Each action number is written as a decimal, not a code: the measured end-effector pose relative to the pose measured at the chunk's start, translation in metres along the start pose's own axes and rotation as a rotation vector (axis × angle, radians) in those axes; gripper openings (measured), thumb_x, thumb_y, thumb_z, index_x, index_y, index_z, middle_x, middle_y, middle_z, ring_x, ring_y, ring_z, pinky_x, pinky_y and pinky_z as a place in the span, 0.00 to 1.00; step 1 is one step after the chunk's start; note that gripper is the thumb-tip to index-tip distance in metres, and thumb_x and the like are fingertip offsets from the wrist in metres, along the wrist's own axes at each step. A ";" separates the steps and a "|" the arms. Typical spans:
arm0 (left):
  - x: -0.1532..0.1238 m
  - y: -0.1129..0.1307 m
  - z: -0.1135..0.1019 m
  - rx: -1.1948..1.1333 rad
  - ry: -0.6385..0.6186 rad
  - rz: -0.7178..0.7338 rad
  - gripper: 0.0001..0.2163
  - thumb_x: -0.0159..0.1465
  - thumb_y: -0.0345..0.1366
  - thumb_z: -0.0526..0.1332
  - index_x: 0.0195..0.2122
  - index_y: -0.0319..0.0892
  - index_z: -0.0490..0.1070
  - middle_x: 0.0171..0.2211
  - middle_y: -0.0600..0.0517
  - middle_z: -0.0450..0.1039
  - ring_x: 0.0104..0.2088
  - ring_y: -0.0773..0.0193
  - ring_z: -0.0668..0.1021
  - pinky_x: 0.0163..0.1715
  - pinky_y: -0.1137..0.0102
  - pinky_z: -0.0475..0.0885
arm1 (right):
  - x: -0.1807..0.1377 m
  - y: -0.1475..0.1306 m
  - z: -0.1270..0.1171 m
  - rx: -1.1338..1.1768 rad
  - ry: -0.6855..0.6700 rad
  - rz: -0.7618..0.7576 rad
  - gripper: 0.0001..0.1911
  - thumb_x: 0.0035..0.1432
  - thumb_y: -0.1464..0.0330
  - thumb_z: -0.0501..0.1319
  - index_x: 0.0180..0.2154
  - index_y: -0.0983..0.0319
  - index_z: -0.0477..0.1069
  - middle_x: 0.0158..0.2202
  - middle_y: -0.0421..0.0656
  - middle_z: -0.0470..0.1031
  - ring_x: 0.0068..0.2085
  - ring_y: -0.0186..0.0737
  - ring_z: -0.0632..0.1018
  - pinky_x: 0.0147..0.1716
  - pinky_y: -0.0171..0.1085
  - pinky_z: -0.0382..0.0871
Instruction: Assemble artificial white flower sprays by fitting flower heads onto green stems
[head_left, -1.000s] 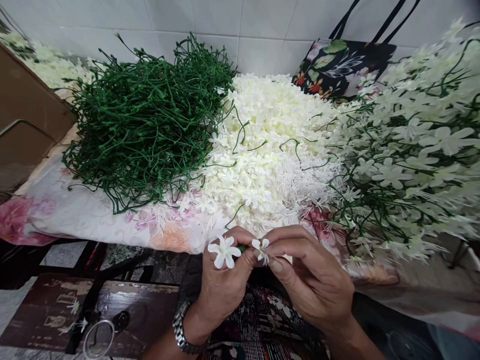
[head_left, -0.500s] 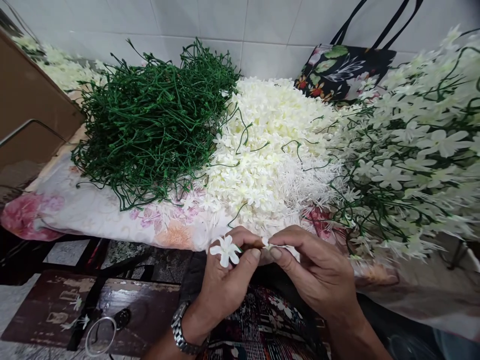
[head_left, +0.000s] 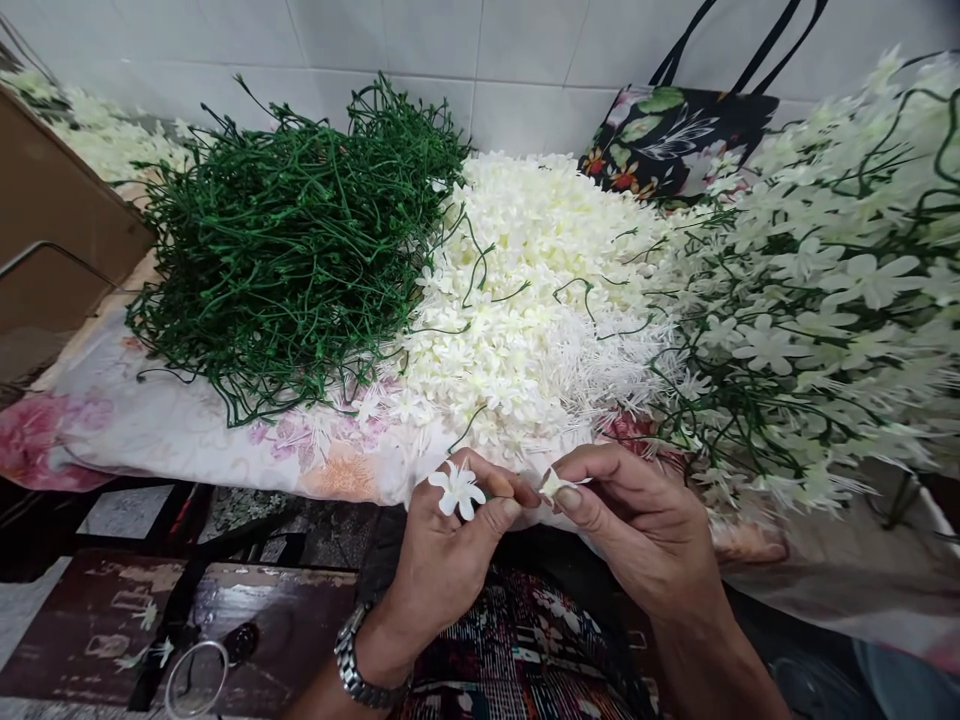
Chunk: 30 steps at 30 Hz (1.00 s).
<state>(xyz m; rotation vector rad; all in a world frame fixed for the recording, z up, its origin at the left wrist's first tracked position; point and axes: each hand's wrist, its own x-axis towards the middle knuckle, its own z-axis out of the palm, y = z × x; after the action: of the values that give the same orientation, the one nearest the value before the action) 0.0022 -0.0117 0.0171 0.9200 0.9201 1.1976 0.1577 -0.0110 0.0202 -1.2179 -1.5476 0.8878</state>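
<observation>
My left hand (head_left: 454,560) is closed in a pinch, with a white artificial flower (head_left: 457,490) standing out at its index finger. The stem of that flower is mostly hidden by the fingers. Close beside it, my right hand (head_left: 649,535) pinches a small white artificial blossom (head_left: 553,486) between thumb and index finger. The fingertips of both hands almost meet above my lap. Just beyond them lies a heap of loose white blossoms (head_left: 517,300), and left of it a tangled pile of green plastic stems (head_left: 292,260).
Finished-looking white flower sprays (head_left: 795,330) fill the right side. A floral cloth (head_left: 172,420) covers the work surface. A black flowered bag (head_left: 675,140) leans at the tiled wall (head_left: 420,40). A cardboard box (head_left: 67,200) stands left; a brown wooden board (head_left: 277,620) lies below.
My right hand and its blossom have drawn slightly away from the left fingertips, and the blossom shows more. The whole view has shifted a little.
</observation>
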 end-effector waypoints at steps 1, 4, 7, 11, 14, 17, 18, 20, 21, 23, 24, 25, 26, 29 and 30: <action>0.001 0.001 0.001 0.039 0.028 0.002 0.04 0.54 0.29 0.65 0.24 0.40 0.71 0.26 0.53 0.76 0.31 0.65 0.77 0.34 0.72 0.73 | 0.000 0.000 0.000 -0.003 0.004 -0.017 0.02 0.57 0.72 0.60 0.31 0.60 0.70 0.25 0.37 0.72 0.26 0.30 0.73 0.24 0.28 0.67; 0.004 0.004 0.005 0.155 0.083 0.021 0.05 0.50 0.24 0.65 0.21 0.40 0.73 0.22 0.54 0.76 0.27 0.66 0.77 0.30 0.75 0.73 | -0.002 -0.002 0.001 0.006 -0.002 -0.110 0.04 0.56 0.74 0.60 0.32 0.60 0.70 0.27 0.38 0.72 0.28 0.31 0.74 0.27 0.30 0.68; 0.006 0.005 0.006 0.278 0.084 0.034 0.06 0.48 0.22 0.62 0.19 0.39 0.73 0.19 0.55 0.74 0.23 0.67 0.75 0.25 0.75 0.72 | -0.003 -0.006 0.003 -0.017 -0.036 -0.238 0.08 0.56 0.77 0.59 0.36 0.60 0.70 0.28 0.39 0.73 0.30 0.33 0.75 0.29 0.33 0.69; 0.006 0.006 0.007 0.404 0.048 0.075 0.06 0.49 0.24 0.61 0.19 0.39 0.71 0.18 0.55 0.71 0.21 0.68 0.71 0.21 0.76 0.69 | 0.000 -0.009 0.004 -0.156 -0.025 -0.321 0.09 0.54 0.79 0.59 0.36 0.60 0.70 0.27 0.40 0.72 0.28 0.32 0.74 0.27 0.32 0.68; 0.005 0.008 0.006 0.470 -0.006 0.122 0.07 0.53 0.26 0.61 0.18 0.39 0.70 0.17 0.56 0.67 0.20 0.70 0.68 0.20 0.76 0.66 | 0.001 -0.008 0.003 -0.214 -0.014 -0.323 0.09 0.54 0.79 0.59 0.35 0.60 0.69 0.26 0.39 0.70 0.27 0.32 0.72 0.26 0.32 0.67; 0.005 0.011 0.005 0.486 -0.078 0.156 0.08 0.55 0.28 0.59 0.19 0.39 0.70 0.17 0.55 0.66 0.20 0.69 0.68 0.20 0.74 0.65 | 0.001 -0.007 0.000 -0.223 -0.033 -0.333 0.09 0.54 0.79 0.59 0.34 0.60 0.68 0.26 0.39 0.70 0.28 0.33 0.72 0.26 0.33 0.66; 0.004 0.011 0.004 0.475 -0.086 0.162 0.08 0.55 0.28 0.59 0.19 0.39 0.70 0.17 0.54 0.66 0.20 0.68 0.68 0.20 0.74 0.65 | 0.001 -0.007 -0.001 -0.225 -0.042 -0.338 0.09 0.54 0.79 0.59 0.35 0.60 0.68 0.27 0.40 0.70 0.28 0.34 0.72 0.26 0.33 0.66; 0.004 0.010 0.002 0.435 -0.065 0.171 0.06 0.54 0.28 0.59 0.21 0.40 0.70 0.19 0.54 0.68 0.22 0.67 0.70 0.22 0.73 0.67 | 0.000 -0.007 -0.002 -0.228 -0.061 -0.342 0.09 0.54 0.79 0.59 0.36 0.60 0.68 0.27 0.40 0.71 0.29 0.34 0.72 0.27 0.34 0.67; 0.004 0.009 0.001 0.419 -0.048 0.172 0.05 0.54 0.28 0.60 0.22 0.40 0.71 0.20 0.53 0.69 0.23 0.66 0.71 0.23 0.73 0.68 | 0.000 -0.007 -0.002 -0.230 -0.074 -0.341 0.10 0.55 0.79 0.58 0.36 0.60 0.68 0.28 0.41 0.72 0.29 0.34 0.72 0.27 0.34 0.67; 0.004 0.007 0.000 0.401 -0.024 0.181 0.04 0.54 0.29 0.60 0.23 0.40 0.71 0.21 0.53 0.70 0.24 0.66 0.71 0.23 0.73 0.68 | 0.000 -0.007 -0.002 -0.235 -0.096 -0.341 0.10 0.55 0.79 0.58 0.36 0.60 0.68 0.28 0.41 0.72 0.30 0.35 0.72 0.28 0.35 0.67; 0.004 0.006 0.000 0.397 -0.019 0.189 0.04 0.54 0.29 0.61 0.23 0.40 0.71 0.21 0.53 0.70 0.24 0.66 0.71 0.24 0.73 0.67 | 0.000 -0.006 -0.002 -0.236 -0.100 -0.341 0.10 0.55 0.79 0.58 0.37 0.60 0.68 0.28 0.41 0.72 0.30 0.35 0.72 0.28 0.35 0.67; 0.004 0.005 0.000 0.395 -0.017 0.198 0.04 0.54 0.29 0.61 0.23 0.40 0.71 0.21 0.53 0.69 0.24 0.67 0.71 0.24 0.73 0.67 | 0.000 -0.006 -0.002 -0.236 -0.101 -0.342 0.10 0.55 0.79 0.58 0.37 0.60 0.68 0.28 0.41 0.72 0.30 0.35 0.72 0.28 0.35 0.67; 0.004 0.004 0.000 0.394 -0.015 0.208 0.04 0.54 0.29 0.61 0.22 0.40 0.71 0.20 0.54 0.69 0.23 0.67 0.71 0.24 0.73 0.67 | 0.000 -0.006 -0.002 -0.235 -0.099 -0.346 0.10 0.55 0.79 0.58 0.37 0.60 0.68 0.28 0.41 0.72 0.30 0.34 0.72 0.28 0.34 0.67; 0.005 0.003 -0.001 0.398 -0.009 0.214 0.05 0.54 0.28 0.62 0.22 0.40 0.70 0.20 0.54 0.67 0.23 0.68 0.69 0.23 0.73 0.65 | 0.001 -0.008 -0.001 -0.237 -0.089 -0.359 0.09 0.56 0.79 0.58 0.36 0.60 0.68 0.27 0.41 0.72 0.29 0.34 0.72 0.27 0.34 0.68; 0.005 0.003 -0.002 0.398 -0.015 0.208 0.05 0.54 0.28 0.62 0.21 0.40 0.70 0.20 0.54 0.67 0.23 0.67 0.69 0.23 0.73 0.64 | 0.002 -0.008 -0.001 -0.240 -0.089 -0.363 0.09 0.56 0.79 0.58 0.35 0.60 0.68 0.27 0.41 0.71 0.28 0.34 0.72 0.26 0.33 0.68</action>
<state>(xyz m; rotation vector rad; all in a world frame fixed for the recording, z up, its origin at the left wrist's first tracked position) 0.0000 -0.0063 0.0190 1.3684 1.0923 1.2000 0.1559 -0.0113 0.0282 -1.0222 -1.9138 0.5359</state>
